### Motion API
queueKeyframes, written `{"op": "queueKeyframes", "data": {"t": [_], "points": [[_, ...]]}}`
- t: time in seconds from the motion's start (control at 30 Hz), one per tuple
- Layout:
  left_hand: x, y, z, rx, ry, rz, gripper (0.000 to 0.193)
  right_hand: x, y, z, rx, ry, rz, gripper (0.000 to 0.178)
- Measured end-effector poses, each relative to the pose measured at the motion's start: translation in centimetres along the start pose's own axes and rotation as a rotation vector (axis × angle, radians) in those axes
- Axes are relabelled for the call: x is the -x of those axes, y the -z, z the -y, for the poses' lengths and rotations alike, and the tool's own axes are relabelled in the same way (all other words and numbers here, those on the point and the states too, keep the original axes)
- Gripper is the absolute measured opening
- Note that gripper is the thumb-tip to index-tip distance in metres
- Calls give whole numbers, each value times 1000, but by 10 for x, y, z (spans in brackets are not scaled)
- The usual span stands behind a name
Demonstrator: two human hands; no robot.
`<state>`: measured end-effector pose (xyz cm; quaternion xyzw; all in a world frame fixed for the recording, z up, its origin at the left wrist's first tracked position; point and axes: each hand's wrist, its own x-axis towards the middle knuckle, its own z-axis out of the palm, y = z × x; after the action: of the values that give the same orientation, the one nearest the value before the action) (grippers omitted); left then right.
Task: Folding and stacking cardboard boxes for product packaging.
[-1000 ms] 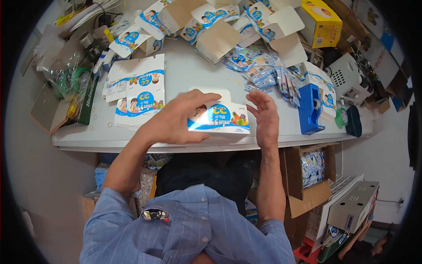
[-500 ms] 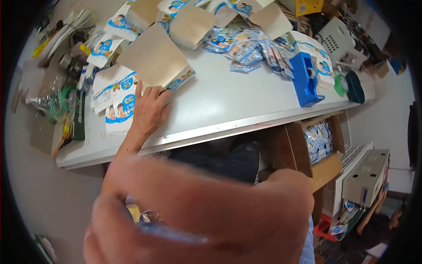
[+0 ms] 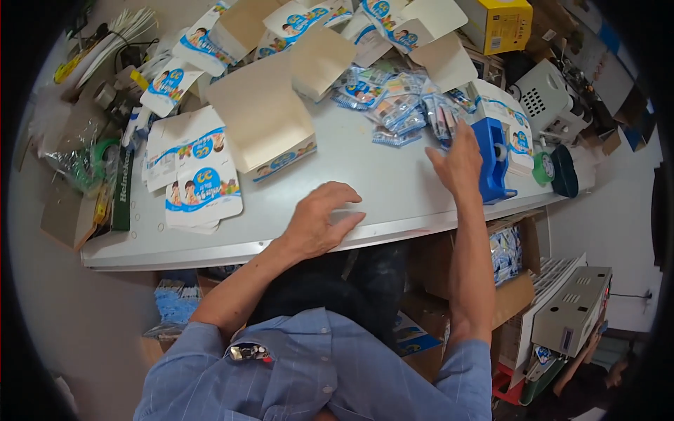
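Observation:
My left hand (image 3: 324,219) rests near the front edge of the table, fingers curved and thumb apart, with nothing in it. At the pile of small flat packets (image 3: 393,105), my right hand (image 3: 458,165) reaches its fingertips to the nearest ones, thumb spread wide from the fingers. A blue tape dispenser (image 3: 495,160) stands just right of that hand. Beyond my left hand sits an open printed carton (image 3: 263,119), its pale inside showing. Left of this carton lies a stack of flat printed cartons (image 3: 203,189).
More open cartons (image 3: 319,59) crowd the back of the table. A green tape roll (image 3: 543,168) and a dark green cup-like holder (image 3: 564,172) stand at the right end. Below the edge is a cardboard box of packets (image 3: 505,252). Another person's arm (image 3: 579,361) shows at lower right.
My left hand has let go of the open carton and come toward me, to the right. My right arm, blurred across the foreground before, now extends to the packets.

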<state>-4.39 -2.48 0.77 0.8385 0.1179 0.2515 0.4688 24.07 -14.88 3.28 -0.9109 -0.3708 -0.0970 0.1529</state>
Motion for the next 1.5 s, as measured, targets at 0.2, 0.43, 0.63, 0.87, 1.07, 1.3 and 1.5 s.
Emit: {"op": "queueKeyframes", "data": {"t": [0.2, 0.43, 0.63, 0.87, 1.07, 1.3, 1.5], "points": [[-20, -33, 23, 132, 138, 55, 20, -97, -27, 6, 101, -380, 402, 78], [-18, -37, 32, 72, 81, -10, 17, -67, -6, -28, -353, -284, 205, 44], [-41, -44, 27, 314, 283, -57, 38, -11, -15, -19, -890, -84, -214, 40], [-96, -44, 43, 427, 248, -170, 97, 32, -47, 25, -1325, -59, 126, 47], [-79, -51, 47, 469, 153, -189, 88, 48, -69, 50, -1255, 86, 124, 56], [-69, -51, 41, 627, 36, -159, 95, 51, -65, 58, -998, 226, 49, 50], [-57, -41, 36, 259, -38, -56, 92, 66, -63, 71, -1315, 48, 99, 45]]}}
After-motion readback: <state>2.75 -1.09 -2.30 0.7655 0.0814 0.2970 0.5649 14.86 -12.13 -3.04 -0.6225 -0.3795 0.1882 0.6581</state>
